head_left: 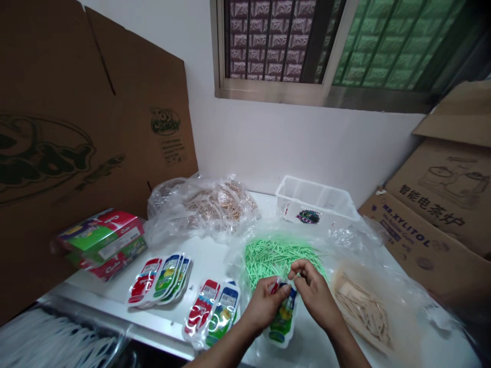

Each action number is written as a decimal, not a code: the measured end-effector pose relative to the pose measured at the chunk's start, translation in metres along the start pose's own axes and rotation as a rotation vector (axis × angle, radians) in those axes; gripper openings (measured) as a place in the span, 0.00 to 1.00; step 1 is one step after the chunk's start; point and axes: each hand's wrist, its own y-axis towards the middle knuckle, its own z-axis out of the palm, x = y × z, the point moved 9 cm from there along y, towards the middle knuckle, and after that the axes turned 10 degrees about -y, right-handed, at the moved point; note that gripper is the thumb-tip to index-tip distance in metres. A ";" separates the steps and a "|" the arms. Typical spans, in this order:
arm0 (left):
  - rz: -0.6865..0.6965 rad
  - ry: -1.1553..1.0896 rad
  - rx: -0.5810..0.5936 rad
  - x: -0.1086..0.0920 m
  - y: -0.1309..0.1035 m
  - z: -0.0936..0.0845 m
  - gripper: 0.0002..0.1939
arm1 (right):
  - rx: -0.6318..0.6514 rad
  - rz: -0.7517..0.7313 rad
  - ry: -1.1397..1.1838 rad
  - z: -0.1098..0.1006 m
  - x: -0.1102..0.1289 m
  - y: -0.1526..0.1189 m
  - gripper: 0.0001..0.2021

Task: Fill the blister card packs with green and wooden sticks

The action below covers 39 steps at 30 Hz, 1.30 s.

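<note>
My left hand (265,302) grips a green and blue bottle-shaped packet (283,318) by its upper part, thumb across the front. A bit of red shows behind the packet, next to my fingers. At the packet's top edge, my right hand (311,290) has its thumb and fingers drawn together; whatever is between them is too small to make out. Just beyond both hands lies a heap of thin green sticks (282,255) on clear plastic. To the left rest more bottle-shaped packets, a red one (205,308) and a green one (223,316), side by side.
Further left is a stack of similar packets (166,278), beside colourful boxes (109,240). A plastic bag of brown sticks (220,202) and a white basket (316,202) stand at the back. Pale flat sticks (364,309) lie on the right. Cardboard boxes (441,235) flank the table.
</note>
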 end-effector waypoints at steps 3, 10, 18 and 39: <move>0.024 -0.006 0.043 -0.002 0.001 0.003 0.22 | 0.032 -0.026 0.016 0.002 0.006 -0.002 0.11; 0.007 -0.011 0.056 -0.001 -0.001 0.005 0.22 | 0.027 -0.047 -0.070 -0.001 0.011 -0.003 0.07; 0.035 0.095 0.077 -0.003 -0.002 0.003 0.19 | -0.018 -0.102 -0.104 0.000 0.015 -0.010 0.17; 0.088 0.334 -0.109 -0.039 -0.005 -0.037 0.15 | 0.117 0.161 -0.514 0.053 -0.109 0.003 0.16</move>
